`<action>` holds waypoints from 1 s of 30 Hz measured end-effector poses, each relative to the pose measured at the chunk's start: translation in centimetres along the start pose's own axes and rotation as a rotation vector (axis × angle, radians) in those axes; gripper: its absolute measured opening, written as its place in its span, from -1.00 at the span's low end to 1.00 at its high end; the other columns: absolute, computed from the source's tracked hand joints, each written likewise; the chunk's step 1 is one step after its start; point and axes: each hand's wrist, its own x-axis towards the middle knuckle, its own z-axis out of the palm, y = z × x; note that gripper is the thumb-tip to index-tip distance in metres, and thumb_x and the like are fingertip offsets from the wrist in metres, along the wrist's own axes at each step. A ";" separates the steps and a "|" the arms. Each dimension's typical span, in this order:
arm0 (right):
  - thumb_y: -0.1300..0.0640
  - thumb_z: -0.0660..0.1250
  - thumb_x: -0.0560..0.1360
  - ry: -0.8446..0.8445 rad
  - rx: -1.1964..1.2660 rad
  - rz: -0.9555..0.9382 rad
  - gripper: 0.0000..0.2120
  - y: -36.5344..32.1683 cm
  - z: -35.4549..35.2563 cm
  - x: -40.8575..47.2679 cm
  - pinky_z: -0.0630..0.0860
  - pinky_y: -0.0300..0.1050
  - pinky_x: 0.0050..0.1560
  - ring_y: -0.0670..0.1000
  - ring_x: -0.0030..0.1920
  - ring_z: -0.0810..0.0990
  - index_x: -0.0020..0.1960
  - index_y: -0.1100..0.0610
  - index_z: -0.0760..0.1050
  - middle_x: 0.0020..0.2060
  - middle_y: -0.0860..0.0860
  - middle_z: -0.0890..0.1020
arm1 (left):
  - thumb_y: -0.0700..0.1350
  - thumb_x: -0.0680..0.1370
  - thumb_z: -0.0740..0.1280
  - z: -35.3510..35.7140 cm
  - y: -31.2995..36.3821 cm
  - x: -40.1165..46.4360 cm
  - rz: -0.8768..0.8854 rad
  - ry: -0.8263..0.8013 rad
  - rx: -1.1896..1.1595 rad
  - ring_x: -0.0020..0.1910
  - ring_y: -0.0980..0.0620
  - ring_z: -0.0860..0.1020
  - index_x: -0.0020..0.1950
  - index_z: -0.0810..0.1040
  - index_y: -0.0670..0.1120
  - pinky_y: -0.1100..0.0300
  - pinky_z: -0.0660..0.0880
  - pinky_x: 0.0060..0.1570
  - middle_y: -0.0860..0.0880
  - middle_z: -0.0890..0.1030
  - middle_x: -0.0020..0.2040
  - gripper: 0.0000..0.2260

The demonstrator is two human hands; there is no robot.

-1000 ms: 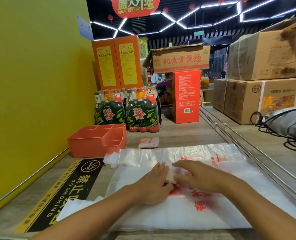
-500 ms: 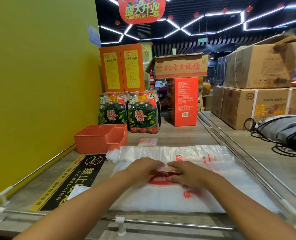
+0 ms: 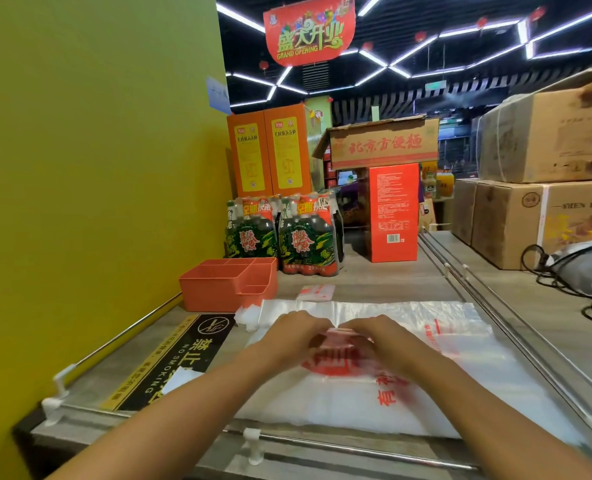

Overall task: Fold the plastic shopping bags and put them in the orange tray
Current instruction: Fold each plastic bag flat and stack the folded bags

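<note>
Nearest the camera, a metal rail (image 3: 322,441) runs along the edge of the counter (image 3: 384,282), and two bare forearms reach over it toward 12 o'clock. On the counter lies a flat stack of plastic bags (image 3: 374,400), white with red print. At its middle the left hand (image 3: 292,336) and the right hand (image 3: 379,336) meet, fingers curled down, pinching a small folded bag (image 3: 343,336) between them; its red-printed top edge shows just beyond the fingertips, while the rest is hidden under the hands and blurred, so the fold cannot be made out. At 10 o'clock from the hands sits the orange tray (image 3: 214,289), well apart from them, its compartments only partly visible. Another folded bag (image 3: 317,292) lies on the counter at 12 o'clock, beside the tray. Behind stand bottle packs (image 3: 282,237) and cardboard boxes (image 3: 544,223), the boxes cut off at the right edge.
</note>
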 end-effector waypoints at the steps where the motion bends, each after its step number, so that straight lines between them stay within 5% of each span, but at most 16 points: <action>1: 0.10 0.28 0.64 -0.002 -0.006 -0.004 -0.74 0.0 0.1 0.0 0.60 -0.06 0.06 -0.06 0.01 0.65 0.26 -0.12 0.60 0.05 -0.11 0.70 | -0.22 0.54 0.31 0.0 -0.2 -0.3 -0.005 -0.001 0.001 -0.06 -0.06 0.57 0.06 0.60 -0.03 0.11 0.35 -0.21 -0.02 0.66 -0.08 -0.84; 16: 0.18 0.27 0.64 0.169 0.131 -0.028 -0.63 -0.3 0.6 0.7 0.59 -0.04 0.12 -0.15 0.09 0.62 0.29 -0.23 0.55 0.11 -0.25 0.67 | -0.13 0.60 0.24 -0.5 -1.8 0.7 0.030 0.108 -0.105 -0.03 -0.03 0.59 0.18 0.59 0.06 0.07 0.49 -0.15 0.01 0.69 -0.03 -0.77; 21: 0.25 0.23 0.63 0.092 0.021 -0.054 -0.51 -0.3 -0.7 2.3 0.57 -0.12 0.08 -0.15 0.04 0.61 0.38 -0.27 0.45 0.16 -0.17 0.65 | -0.14 0.59 0.24 -1.3 -4.1 2.7 0.120 0.136 -0.143 -0.04 0.02 0.55 0.24 0.60 0.09 0.08 0.47 -0.15 0.05 0.68 0.00 -0.71; 25: 0.23 0.23 0.64 0.085 -0.088 -0.079 -0.59 0.9 -3.7 7.1 0.57 0.01 0.05 0.00 0.08 0.64 0.39 -0.15 0.49 0.15 -0.06 0.67 | -0.14 0.57 0.23 -1.9 -6.8 6.2 0.122 0.175 -0.160 -0.09 -0.02 0.56 0.22 0.61 0.06 0.03 0.50 -0.17 0.03 0.67 -0.04 -0.71; 30: 0.24 0.17 0.67 0.056 -0.138 -0.054 -0.60 1.6 -3.1 12.6 0.42 -0.34 0.01 -0.06 0.15 0.57 0.46 -0.01 0.46 0.26 -0.04 0.61 | -0.20 0.56 0.21 -0.8 -10.1 10.6 0.039 0.109 -0.193 -0.21 0.06 0.48 0.33 0.58 0.16 0.14 0.40 -0.26 0.07 0.67 -0.04 -0.58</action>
